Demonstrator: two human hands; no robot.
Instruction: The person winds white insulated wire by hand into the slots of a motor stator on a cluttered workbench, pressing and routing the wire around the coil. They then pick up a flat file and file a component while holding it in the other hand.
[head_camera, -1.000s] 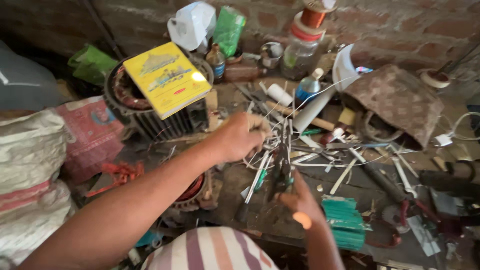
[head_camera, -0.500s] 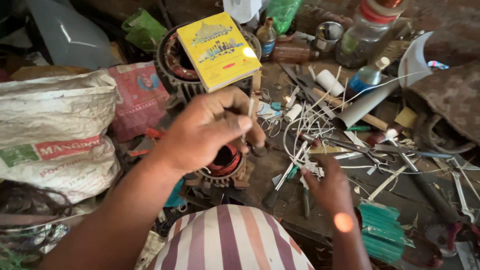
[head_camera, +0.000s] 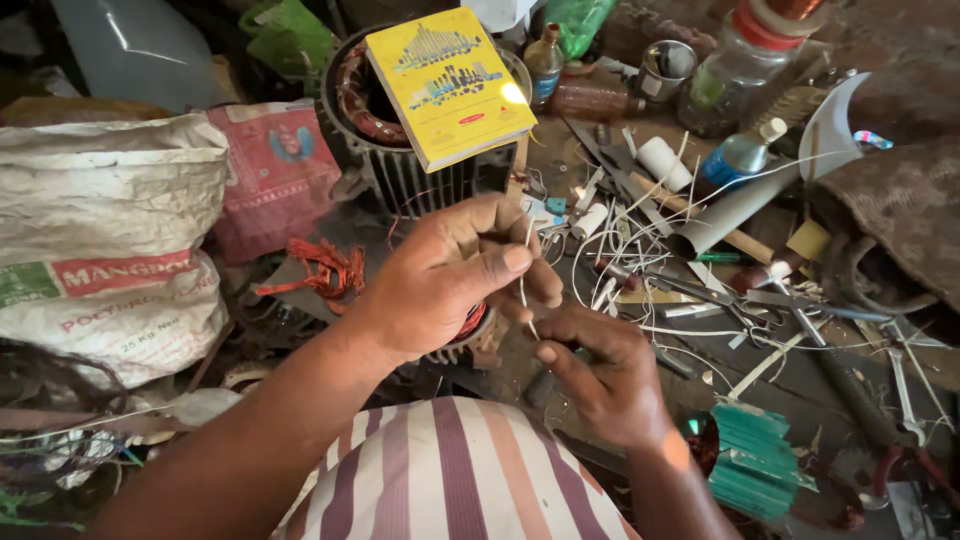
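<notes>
Just in front of the ribbed motor housing (head_camera: 400, 165), the left hand (head_camera: 440, 275) pinches a thin white sleeve strip (head_camera: 524, 270) between thumb and fingers, grip closed tight on its upper part. The right hand (head_camera: 600, 375), just below, seems to pinch the strip's lower end, though its fingertips hide the contact. The strip looks feather-light, narrow and springy, easily kinked, so holding it near both ends suits it. A yellow book (head_camera: 450, 80) rests atop the housing; loose white strips (head_camera: 640, 290) litter the surface to its right.
</notes>
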